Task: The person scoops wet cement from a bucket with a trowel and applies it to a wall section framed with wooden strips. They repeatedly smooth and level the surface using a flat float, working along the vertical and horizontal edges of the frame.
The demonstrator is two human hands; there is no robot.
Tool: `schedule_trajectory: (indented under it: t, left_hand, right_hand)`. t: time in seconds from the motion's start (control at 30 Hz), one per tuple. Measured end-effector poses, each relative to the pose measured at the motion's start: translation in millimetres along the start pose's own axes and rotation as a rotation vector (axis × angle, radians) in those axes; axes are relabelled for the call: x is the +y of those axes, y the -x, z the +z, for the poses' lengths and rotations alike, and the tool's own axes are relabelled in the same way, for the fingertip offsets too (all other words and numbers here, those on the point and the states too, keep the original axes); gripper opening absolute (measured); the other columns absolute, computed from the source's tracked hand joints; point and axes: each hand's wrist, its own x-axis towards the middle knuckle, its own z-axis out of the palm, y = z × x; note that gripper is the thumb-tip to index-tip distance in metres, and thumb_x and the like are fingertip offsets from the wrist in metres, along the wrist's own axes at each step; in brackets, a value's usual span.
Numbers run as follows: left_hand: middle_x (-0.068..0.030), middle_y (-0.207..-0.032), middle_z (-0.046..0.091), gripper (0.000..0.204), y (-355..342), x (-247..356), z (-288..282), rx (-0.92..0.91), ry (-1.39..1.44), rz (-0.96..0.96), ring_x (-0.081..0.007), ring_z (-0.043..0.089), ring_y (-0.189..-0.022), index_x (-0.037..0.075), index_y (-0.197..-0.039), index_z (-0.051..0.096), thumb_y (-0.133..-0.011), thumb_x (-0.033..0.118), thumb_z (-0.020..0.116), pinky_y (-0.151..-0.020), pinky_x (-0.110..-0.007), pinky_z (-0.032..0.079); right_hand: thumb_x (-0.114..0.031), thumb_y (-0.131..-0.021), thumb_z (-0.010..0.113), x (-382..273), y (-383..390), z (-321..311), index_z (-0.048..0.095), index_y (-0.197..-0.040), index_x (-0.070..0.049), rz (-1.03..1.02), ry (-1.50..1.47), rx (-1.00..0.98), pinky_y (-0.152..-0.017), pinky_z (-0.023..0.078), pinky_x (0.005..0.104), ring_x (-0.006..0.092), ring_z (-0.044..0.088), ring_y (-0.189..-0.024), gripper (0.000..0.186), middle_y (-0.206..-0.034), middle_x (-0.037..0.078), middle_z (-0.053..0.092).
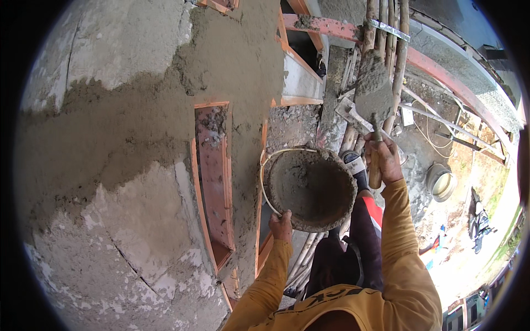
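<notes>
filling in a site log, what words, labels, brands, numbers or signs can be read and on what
Yellow shirt: dark printed letters, only partly in view; not copied here.
White sandal strap: dark mark, too small to read.
Bucket and trowel: no lettering shows.

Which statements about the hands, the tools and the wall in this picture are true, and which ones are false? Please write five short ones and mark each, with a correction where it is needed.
1. The right hand holds a trowel by its handle. True.
2. The left hand is deep inside the bucket. False: it grips the bucket's pale bail.
3. Dark grey plaster covers the whole wall. False: paler areas show above and below the dark band.
4. A round container stands on the ground at the person's right. True.
5. The person's sleeves are blue. False: they are yellow-brown.
</notes>
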Motion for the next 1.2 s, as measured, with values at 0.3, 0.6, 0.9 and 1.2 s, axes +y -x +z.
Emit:
schedule_trajectory:
  t: [0.3, 0.6, 0.9, 1.2]
  left_hand:
    - [-0.0090, -0.082, 0.061, 0.026, 32, -16, -25, -0.059, -0.126, -0.007, -0.0141, 0.055, -0.074, -0.003, -0.091, 0.058, -0.074, 0.016, 0.064, -0.066, -0.030, 0.044]
    - [-0.0097, -0.082, 0.062, 0.025, 28, -27, -30, -0.088, -0.127, -0.052, -0.0158, 0.056, -0.074, -0.003, -0.089, 0.058, -0.073, 0.015, 0.065, -0.066, -0.032, 0.045]
    - [-0.0206, -0.075, 0.061, 0.029, 29, 47, 5, -0.094, -0.182, 0.164, -0.0308, 0.062, -0.070, -0.007, -0.082, 0.054, -0.075, 0.020, 0.062, -0.063, -0.039, 0.047]
    - [-0.0232, -0.074, 0.059, 0.029, 28, 116, 6, -0.067, -0.251, 0.237, -0.0365, 0.061, -0.070, -0.006, -0.080, 0.052, -0.077, 0.022, 0.059, -0.063, -0.041, 0.046]
  right_hand:
    - [-0.015, -0.079, 0.059, 32, -167, 85, 0.055, -0.100, -0.001, -0.729, -0.023, 0.877, -0.054, 0.043, 0.0277, 0.0138, 0.049, -0.056, 0.025, -0.061, 0.004, 0.052]
    - [-0.016, -0.074, 0.061, 87, 63, 127, 0.044, -0.075, -0.003, -0.155, 0.335, -0.036, -0.055, 0.041, 0.0376, 0.0332, 0.048, -0.055, 0.022, -0.059, 0.015, 0.043]
    - [-0.029, -0.080, 0.051, 46, 40, -5, 0.060, -0.095, -0.003, 0.309, 1.626, -0.615, -0.079, 0.050, 0.0425, 0.0335, 0.064, -0.085, 0.032, -0.088, 0.019, 0.065]
    - [-0.034, -0.076, 0.062, 2, 35, -4, 0.060, -0.090, 0.002, 0.557, 1.178, -0.686, -0.065, 0.051, 0.0376, 0.0230, 0.063, -0.064, 0.039, -0.073, 0.016, 0.063]
